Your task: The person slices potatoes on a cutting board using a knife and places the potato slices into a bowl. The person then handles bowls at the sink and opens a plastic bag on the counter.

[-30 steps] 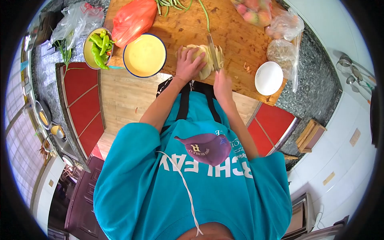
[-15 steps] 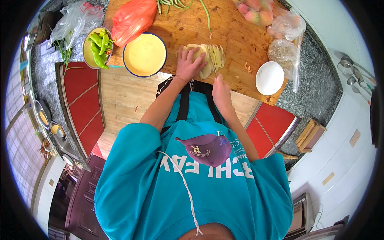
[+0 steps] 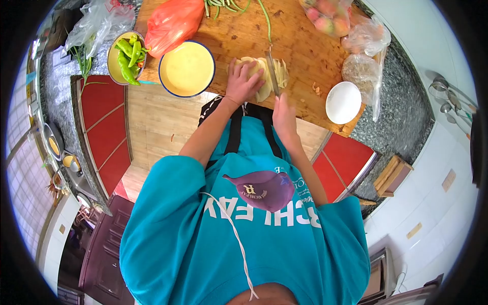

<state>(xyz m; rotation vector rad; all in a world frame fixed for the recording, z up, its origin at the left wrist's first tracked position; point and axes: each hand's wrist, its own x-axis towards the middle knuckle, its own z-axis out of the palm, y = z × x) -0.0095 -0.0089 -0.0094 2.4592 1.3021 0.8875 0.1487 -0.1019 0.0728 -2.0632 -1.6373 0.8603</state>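
Note:
My left hand (image 3: 242,84) presses down with bent fingers on pale yellow potato slices (image 3: 263,92), which lie overlapped on the wooden board (image 3: 305,61). In my right hand (image 3: 284,117) is the handle of a kitchen knife (image 3: 274,75). Its blade points away from me, just right of the slices, and shows its flat side. Thin potato strips (image 3: 282,74) lie right of the blade. The knife's handle is mostly hidden in my fist.
Left are a basin of pale yellow content (image 3: 186,69), a bowl of green peppers (image 3: 130,61) and a red plastic bag (image 3: 175,25). Long green beans (image 3: 267,23) lie at the back. Right are a white bowl (image 3: 343,102), bagged fruit (image 3: 325,18) and other clear bags (image 3: 366,38).
The knife blade has tipped so its flat side shows more, and my right hand has shifted slightly. My left hand stays on the slices. The whole view has moved a little.

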